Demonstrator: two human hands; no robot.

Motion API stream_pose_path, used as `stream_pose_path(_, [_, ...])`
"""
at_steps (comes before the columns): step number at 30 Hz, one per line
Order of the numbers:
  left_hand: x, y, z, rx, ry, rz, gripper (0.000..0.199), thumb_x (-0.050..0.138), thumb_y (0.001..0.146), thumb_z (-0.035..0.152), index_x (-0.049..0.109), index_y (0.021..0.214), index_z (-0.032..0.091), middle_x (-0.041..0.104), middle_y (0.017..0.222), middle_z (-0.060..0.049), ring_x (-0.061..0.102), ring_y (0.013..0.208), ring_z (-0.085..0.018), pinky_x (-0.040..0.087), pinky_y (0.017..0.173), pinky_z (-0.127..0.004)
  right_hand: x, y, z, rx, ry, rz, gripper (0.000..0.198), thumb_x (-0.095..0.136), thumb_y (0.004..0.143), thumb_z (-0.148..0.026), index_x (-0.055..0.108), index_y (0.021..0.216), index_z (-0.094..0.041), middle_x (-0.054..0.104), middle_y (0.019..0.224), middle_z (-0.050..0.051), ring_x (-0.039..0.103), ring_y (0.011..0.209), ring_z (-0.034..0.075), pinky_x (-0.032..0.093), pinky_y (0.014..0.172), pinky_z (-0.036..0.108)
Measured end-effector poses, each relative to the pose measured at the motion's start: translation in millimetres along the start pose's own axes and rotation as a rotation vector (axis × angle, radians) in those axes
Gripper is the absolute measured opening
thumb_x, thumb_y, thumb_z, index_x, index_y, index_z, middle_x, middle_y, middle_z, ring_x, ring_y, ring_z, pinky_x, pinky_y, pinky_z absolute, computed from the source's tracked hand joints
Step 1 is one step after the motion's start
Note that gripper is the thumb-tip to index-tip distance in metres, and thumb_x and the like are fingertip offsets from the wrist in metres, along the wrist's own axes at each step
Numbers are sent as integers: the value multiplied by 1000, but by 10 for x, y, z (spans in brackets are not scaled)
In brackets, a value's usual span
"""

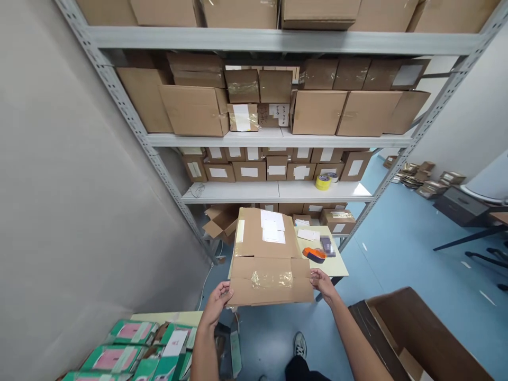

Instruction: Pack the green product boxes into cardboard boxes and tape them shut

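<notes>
A flattened cardboard box [246, 280] with clear tape across its lower panel and white labels on its upper panel lies tilted in front of me. My left hand [219, 300] grips its lower left corner, with the thumb on top. At the lower right edge, my right hand [322, 281] pinches the cardboard between thumb and fingers. Under and behind the box is a small pale yellow table [335, 269]. On it, to the right of the box, are an orange and dark tape dispenser [315, 255], a white paper slip [308, 234] and a blurred dark item [327, 246].
A metal shelf rack [278, 140] full of cardboard boxes stands ahead, with yellow tape [323, 182] on one shelf. Green and pink boxes [119, 359] sit at lower left. A large open carton [428, 333] is at lower right. A grey wall [79, 185] borders the left.
</notes>
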State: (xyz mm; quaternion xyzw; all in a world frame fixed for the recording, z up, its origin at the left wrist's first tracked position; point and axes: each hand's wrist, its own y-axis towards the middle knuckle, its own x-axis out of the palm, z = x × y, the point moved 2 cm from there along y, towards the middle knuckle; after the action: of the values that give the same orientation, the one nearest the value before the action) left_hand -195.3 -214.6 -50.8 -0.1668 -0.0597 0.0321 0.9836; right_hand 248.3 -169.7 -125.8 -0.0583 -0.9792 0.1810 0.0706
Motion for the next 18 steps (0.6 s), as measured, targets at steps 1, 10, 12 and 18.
stream_pose_path(1, [58,66,73,13,9,-2,58,91,58,57,69,97,21,77,99,-7,71,84,-22,52,71,-29,-25,111,12,7,3,-3,42,67,50,-27,66,92,-23,65,76,-2,58,62,15,45,63,29])
stream_pose_path(10, [1306,620,567,194,167,65,35,76,70,50,66,90,22,74,95,-6,70,90,-24,54,79,-31,-24,859,237,-71,-534,99,54,66,54,-22,74,108,-21,74,106,11,71,107,33,53,100,48])
stream_pose_path(12, [1671,758,475,222,241,144,29,70,73,48,63,87,24,72,94,-6,69,90,-24,54,80,-33,83,787,265,-195,-526,-70,65,70,55,-20,73,120,-24,72,125,12,65,124,34,47,111,49])
stream_pose_path(18, [2558,1033,17,192,380,286,21,69,75,42,54,83,28,69,87,-7,69,85,-28,52,82,-40,355,407,190,-374,-270,-287,85,79,67,-28,57,148,-36,56,154,6,50,143,36,46,115,56])
